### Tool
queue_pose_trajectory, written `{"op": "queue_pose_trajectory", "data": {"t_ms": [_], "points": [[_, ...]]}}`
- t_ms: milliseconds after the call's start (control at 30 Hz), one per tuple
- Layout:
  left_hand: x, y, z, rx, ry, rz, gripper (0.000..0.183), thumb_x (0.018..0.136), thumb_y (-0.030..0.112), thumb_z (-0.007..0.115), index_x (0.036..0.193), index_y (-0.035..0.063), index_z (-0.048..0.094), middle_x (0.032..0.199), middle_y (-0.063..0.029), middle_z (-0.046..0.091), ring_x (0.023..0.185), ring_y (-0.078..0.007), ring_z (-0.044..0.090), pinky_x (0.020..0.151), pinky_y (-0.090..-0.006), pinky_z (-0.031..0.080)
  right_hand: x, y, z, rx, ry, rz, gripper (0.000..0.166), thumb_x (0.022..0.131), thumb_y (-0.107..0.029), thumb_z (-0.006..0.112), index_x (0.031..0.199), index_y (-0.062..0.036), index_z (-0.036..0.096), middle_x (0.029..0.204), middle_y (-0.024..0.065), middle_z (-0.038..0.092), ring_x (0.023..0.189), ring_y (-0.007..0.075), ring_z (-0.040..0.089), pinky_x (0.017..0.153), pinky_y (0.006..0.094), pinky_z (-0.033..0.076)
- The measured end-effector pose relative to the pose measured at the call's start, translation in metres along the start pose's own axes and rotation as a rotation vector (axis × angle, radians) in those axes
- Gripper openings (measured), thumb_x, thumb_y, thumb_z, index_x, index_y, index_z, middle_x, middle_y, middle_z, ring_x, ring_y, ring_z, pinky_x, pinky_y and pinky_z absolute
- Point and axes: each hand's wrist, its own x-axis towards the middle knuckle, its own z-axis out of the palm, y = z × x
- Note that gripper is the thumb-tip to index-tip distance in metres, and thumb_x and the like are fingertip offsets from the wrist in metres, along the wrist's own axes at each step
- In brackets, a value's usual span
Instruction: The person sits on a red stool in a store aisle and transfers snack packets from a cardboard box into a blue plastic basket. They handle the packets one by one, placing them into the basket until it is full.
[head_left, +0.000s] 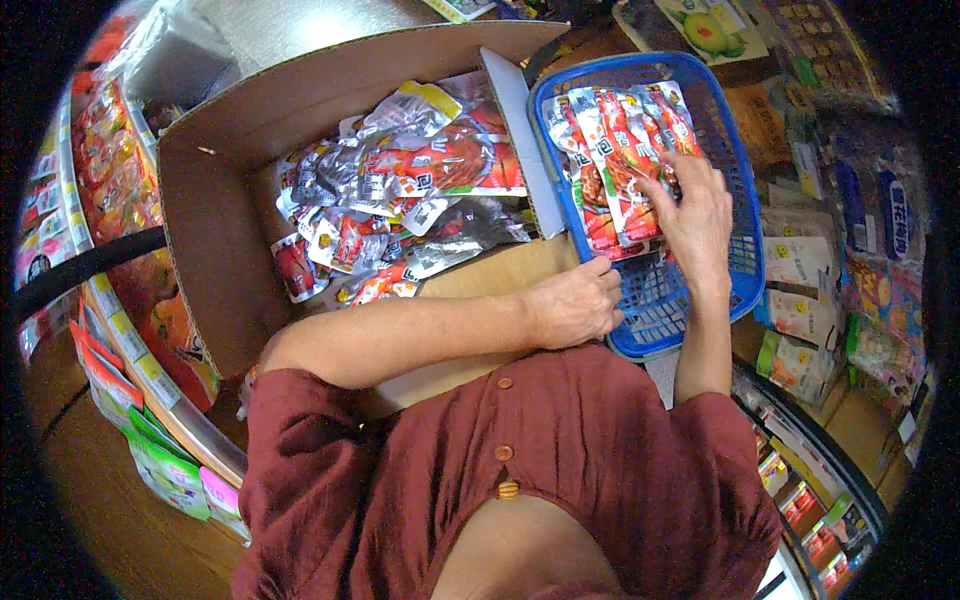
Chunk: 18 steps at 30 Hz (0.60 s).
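Observation:
My right hand (697, 214) is over the blue plastic basket (739, 277), its thumb and fingers apart and touching red foil snack packets (619, 169). These packets lie overlapped in the basket, printed faces up. Curled at the near left rim of the basket is my left hand (577, 304), close to the packets' lower ends. Its fingertips are hidden, so any hold is unclear. To the left stands an open cardboard box (214, 247), with a jumbled pile of similar red and silver packets (442, 165) inside.
Shelves with price strips (124, 330) and bagged snacks (116, 161) curve along the left. More packaged goods (799, 259) line the right side. A raised cardboard flap (525, 142) stands between box and basket. A black strap (90, 270) crosses the left edge.

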Motion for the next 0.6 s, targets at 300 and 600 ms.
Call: {"op": "queue_pose_trajectory", "data": {"t_ms": [300, 600], "points": [[-0.003, 0.003, 0.003, 0.024, 0.039, -0.040, 0.016, 0.077, 0.023, 0.057, 0.069, 0.0122, 0.066, 0.076, -0.0056, 0.065, 0.090, -0.0233, 0.060, 0.090, -0.0387, 0.041, 0.052, -0.117, 0.004, 0.425, -0.071, -0.548, 0.029, 0.085, -0.011, 0.070, 0.111, -0.0005, 0.063, 0.103, 0.0169, 0.068, 0.097, 0.0324, 0.065, 0.084, 0.0381, 0.051], [0.004, 0.002, -0.004, -0.140, -0.205, -0.031, 0.019, 0.082, 0.018, 0.053, 0.088, 0.0027, 0.062, 0.093, -0.0200, 0.066, 0.099, -0.0331, 0.065, 0.089, -0.0486, 0.049, 0.082, -0.172, 0.095, 0.137, -0.587, -0.649, 0.053, 0.070, -0.022, 0.079, 0.108, 0.0043, 0.052, 0.088, 0.0251, 0.068, 0.086, 0.0406, 0.067, 0.076, 0.0489, 0.054]]}}
